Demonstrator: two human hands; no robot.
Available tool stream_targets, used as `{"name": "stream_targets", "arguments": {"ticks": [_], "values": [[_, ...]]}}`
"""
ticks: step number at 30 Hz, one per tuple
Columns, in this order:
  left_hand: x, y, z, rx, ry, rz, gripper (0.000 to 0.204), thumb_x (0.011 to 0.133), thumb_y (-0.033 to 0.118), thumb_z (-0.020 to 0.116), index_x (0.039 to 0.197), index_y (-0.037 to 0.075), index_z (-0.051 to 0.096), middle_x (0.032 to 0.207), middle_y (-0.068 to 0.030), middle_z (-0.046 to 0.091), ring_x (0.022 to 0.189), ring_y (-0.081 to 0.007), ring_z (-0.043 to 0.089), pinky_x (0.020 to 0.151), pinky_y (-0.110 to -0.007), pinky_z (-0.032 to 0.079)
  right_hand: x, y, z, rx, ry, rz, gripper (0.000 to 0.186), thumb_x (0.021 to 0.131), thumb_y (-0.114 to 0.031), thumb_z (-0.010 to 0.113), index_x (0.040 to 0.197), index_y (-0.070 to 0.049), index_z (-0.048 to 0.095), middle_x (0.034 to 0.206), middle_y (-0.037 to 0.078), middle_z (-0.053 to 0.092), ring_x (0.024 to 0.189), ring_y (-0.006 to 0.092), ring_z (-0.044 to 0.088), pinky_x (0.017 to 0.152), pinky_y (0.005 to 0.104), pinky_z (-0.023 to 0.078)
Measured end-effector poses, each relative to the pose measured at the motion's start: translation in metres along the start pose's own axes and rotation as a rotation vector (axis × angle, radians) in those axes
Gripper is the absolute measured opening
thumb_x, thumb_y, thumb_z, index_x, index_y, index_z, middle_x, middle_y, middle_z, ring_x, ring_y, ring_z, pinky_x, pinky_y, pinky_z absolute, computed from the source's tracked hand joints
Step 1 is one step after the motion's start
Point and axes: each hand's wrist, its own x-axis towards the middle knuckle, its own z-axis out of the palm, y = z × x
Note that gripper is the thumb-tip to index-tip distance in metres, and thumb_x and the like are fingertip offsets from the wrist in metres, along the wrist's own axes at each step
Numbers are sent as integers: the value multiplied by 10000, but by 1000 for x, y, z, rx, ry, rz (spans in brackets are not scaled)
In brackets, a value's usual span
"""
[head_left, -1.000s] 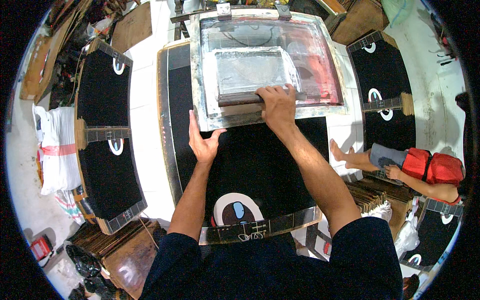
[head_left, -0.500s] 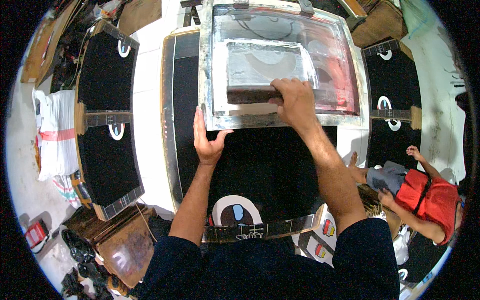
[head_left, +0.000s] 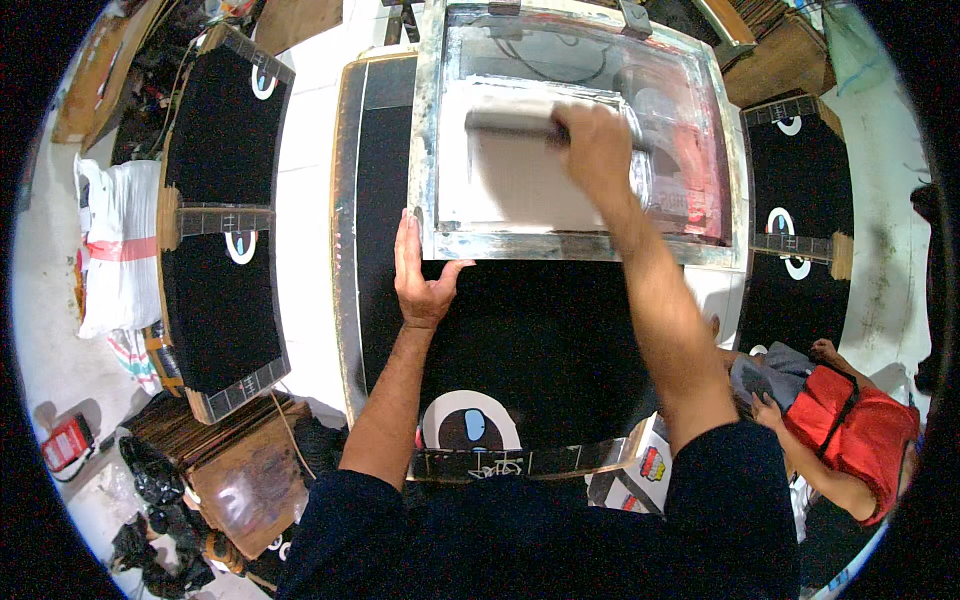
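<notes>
The left hand (head_left: 422, 272) lies flat and open, fingers pointing away from the person, pressed against the near left corner of the screen frame (head_left: 432, 150) and gripping nothing. The frame rests on black fabric (head_left: 540, 320) stretched over the counter (head_left: 349, 200). To the right, the right hand (head_left: 597, 145) is closed over the squeegee (head_left: 512, 118), whose long axis runs left to right across the mesh, toward the frame's far end.
</notes>
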Motion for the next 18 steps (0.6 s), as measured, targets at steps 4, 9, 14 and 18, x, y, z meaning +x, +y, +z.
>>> {"name": "stream_targets", "arguments": {"ticks": [4,9,14,18], "values": [[3,0,2,-56,47,58,963,735,169,932,1519,-55,419,1529,-290,480,1404,-419,500,1171,-466,415,-106,-41,-42,79,-133,73,381,682,-54,797,1052,-127,740,940,54,728,933,287,662,849,458,489],[15,22,-13,-134,75,50,879,717,50,916,1485,-20,495,1509,-264,519,1390,-394,522,1152,-434,431,-129,-57,-46,125,149,-12,320,758,-44,736,1060,-145,711,981,54,679,960,276,625,859,436,443],[85,90,-53,-202,150,-9,946,718,31,921,1526,-5,431,1478,-274,535,1385,-352,534,1117,-435,477,-79,-60,-113,-83,423,-76,572,721,-655,811,888,-121,696,827,54,623,809,276,590,755,434,395],[160,116,-82,-518,148,35,979,766,32,908,1554,-47,333,1369,-233,630,1096,-241,711,936,-344,575,-2,-53,-193,-257,486,-57,693,766,-754,745,1000,-102,775,972,95,742,952,286,703,856,415,508]]}}
